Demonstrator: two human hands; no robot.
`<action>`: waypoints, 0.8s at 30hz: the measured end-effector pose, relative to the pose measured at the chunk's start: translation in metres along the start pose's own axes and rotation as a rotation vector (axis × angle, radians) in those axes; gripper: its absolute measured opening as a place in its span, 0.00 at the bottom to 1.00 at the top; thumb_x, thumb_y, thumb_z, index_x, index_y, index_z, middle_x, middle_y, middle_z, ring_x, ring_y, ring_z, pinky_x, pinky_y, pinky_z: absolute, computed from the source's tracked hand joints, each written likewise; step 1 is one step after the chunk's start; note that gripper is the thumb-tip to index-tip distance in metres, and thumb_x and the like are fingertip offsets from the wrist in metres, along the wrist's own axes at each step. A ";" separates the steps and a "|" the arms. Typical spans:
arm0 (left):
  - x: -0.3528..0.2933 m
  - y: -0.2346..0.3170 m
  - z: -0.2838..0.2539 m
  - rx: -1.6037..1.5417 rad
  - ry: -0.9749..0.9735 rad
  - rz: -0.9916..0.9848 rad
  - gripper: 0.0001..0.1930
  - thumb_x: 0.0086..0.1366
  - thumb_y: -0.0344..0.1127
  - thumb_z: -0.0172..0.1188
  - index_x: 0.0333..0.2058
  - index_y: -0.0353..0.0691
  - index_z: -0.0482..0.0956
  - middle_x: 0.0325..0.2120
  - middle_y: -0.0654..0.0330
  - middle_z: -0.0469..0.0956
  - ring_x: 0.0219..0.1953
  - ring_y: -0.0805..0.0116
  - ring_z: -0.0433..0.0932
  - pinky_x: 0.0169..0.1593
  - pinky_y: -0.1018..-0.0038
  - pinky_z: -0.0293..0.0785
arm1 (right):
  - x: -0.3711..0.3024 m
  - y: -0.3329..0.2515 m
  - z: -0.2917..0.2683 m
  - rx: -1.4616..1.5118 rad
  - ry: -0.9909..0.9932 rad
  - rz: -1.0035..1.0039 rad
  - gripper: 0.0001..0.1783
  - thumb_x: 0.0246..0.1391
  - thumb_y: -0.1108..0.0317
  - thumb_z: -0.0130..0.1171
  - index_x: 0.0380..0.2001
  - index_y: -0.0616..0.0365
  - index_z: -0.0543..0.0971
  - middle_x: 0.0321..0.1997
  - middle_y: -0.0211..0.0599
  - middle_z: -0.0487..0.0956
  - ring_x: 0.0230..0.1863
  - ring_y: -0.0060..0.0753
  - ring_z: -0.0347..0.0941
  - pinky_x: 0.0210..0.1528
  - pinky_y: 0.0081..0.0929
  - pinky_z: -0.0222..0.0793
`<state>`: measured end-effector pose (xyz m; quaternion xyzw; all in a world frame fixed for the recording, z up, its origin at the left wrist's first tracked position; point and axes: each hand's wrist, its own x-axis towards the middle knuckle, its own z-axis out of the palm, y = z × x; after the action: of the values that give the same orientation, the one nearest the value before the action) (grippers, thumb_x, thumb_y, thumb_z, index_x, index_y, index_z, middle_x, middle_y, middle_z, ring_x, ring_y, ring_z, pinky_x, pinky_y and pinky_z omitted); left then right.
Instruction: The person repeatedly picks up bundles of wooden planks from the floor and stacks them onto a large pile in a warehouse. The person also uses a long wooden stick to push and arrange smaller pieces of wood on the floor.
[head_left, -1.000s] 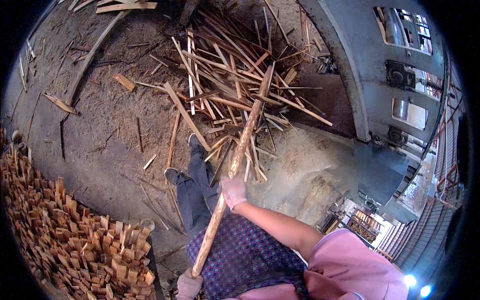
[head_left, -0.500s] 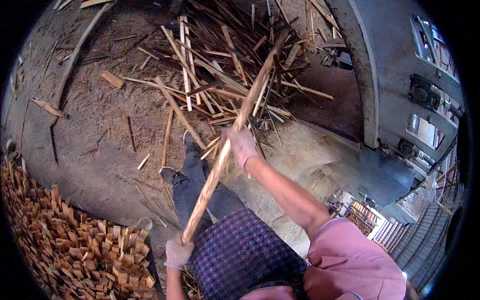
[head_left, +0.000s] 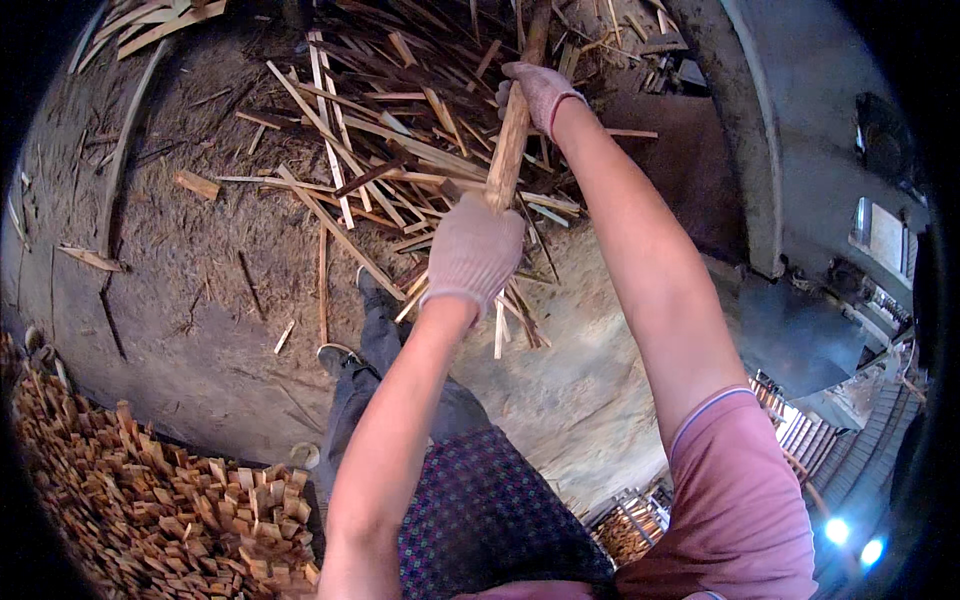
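Observation:
Both arms reach forward, each hand in a pale knit work glove, along one long wooden pole (head_left: 508,160). My left hand (head_left: 475,250) is closed round its near end. My right hand (head_left: 545,95) grips it farther up, fingers wrapped from the side. The pole slants up and away, slightly to the right, over a heap of loose wood strips (head_left: 400,150); its far end runs toward the top edge of the view. A dark patterned apron (head_left: 490,510) covers my lap, above dark trousers and shoes.
Tightly stacked cut wood pieces (head_left: 170,500) fill the lower left. A large grey machine (head_left: 830,120) with a metal bed stands on the right. More strips (head_left: 160,25) lie at the far left, and scraps litter the dirt floor (head_left: 190,290).
The pole has moved forward and away from me. My left hand went from near my hip to out front, and my right hand farther ahead, both still gripping.

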<state>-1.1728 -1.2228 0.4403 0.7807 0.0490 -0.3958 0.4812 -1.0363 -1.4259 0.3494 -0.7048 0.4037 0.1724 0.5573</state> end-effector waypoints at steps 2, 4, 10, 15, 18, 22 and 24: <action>-0.030 -0.015 0.008 -0.061 -0.017 -0.078 0.21 0.64 0.42 0.57 0.43 0.26 0.76 0.34 0.32 0.81 0.42 0.34 0.81 0.47 0.49 0.75 | -0.004 0.025 -0.011 0.025 -0.136 0.027 0.17 0.61 0.60 0.63 0.42 0.66 0.82 0.35 0.42 0.84 0.33 0.36 0.80 0.40 0.36 0.77; -0.082 -0.017 0.019 -0.094 -0.078 -0.152 0.21 0.64 0.43 0.58 0.43 0.27 0.76 0.34 0.34 0.81 0.42 0.35 0.81 0.47 0.51 0.75 | 0.006 0.067 -0.029 -0.257 0.077 -0.068 0.18 0.61 0.58 0.65 0.41 0.65 0.81 0.32 0.43 0.84 0.31 0.37 0.80 0.38 0.36 0.76; -0.237 -0.063 0.008 -0.015 -0.153 -0.378 0.18 0.63 0.42 0.62 0.44 0.34 0.75 0.33 0.36 0.81 0.39 0.37 0.82 0.43 0.50 0.76 | -0.049 0.111 -0.001 0.125 0.093 0.217 0.22 0.58 0.52 0.67 0.35 0.66 0.84 0.30 0.46 0.83 0.32 0.39 0.80 0.40 0.40 0.75; -0.323 -0.099 0.001 -0.015 -0.142 -0.468 0.19 0.61 0.42 0.64 0.45 0.35 0.75 0.33 0.37 0.82 0.37 0.37 0.83 0.43 0.52 0.77 | -0.150 0.118 0.046 -0.135 0.111 0.196 0.18 0.54 0.61 0.66 0.35 0.70 0.82 0.25 0.46 0.81 0.28 0.41 0.80 0.31 0.40 0.75; -0.387 -0.111 -0.021 0.077 -0.200 -0.543 0.20 0.61 0.43 0.65 0.45 0.35 0.76 0.34 0.39 0.82 0.40 0.38 0.83 0.44 0.53 0.77 | -0.182 0.198 0.052 -0.101 0.175 0.246 0.21 0.53 0.59 0.66 0.35 0.72 0.83 0.31 0.51 0.84 0.34 0.42 0.81 0.38 0.38 0.76; -0.450 -0.138 -0.059 0.015 -0.230 -0.542 0.22 0.59 0.47 0.66 0.44 0.35 0.78 0.35 0.40 0.83 0.44 0.39 0.83 0.47 0.54 0.77 | -0.288 0.146 0.084 -0.316 0.179 0.248 0.20 0.52 0.60 0.65 0.32 0.73 0.82 0.30 0.53 0.84 0.33 0.42 0.81 0.37 0.39 0.74; -0.471 -0.137 -0.082 0.156 -0.248 -0.526 0.23 0.59 0.47 0.66 0.45 0.35 0.78 0.35 0.39 0.83 0.42 0.38 0.83 0.47 0.53 0.77 | -0.303 0.169 0.095 -0.200 0.153 0.295 0.21 0.52 0.58 0.64 0.35 0.71 0.83 0.31 0.53 0.84 0.34 0.46 0.83 0.37 0.40 0.76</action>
<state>-1.5102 -0.9416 0.6742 0.7217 0.1599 -0.6016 0.3029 -1.3317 -1.2331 0.4204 -0.7010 0.5247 0.2372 0.4207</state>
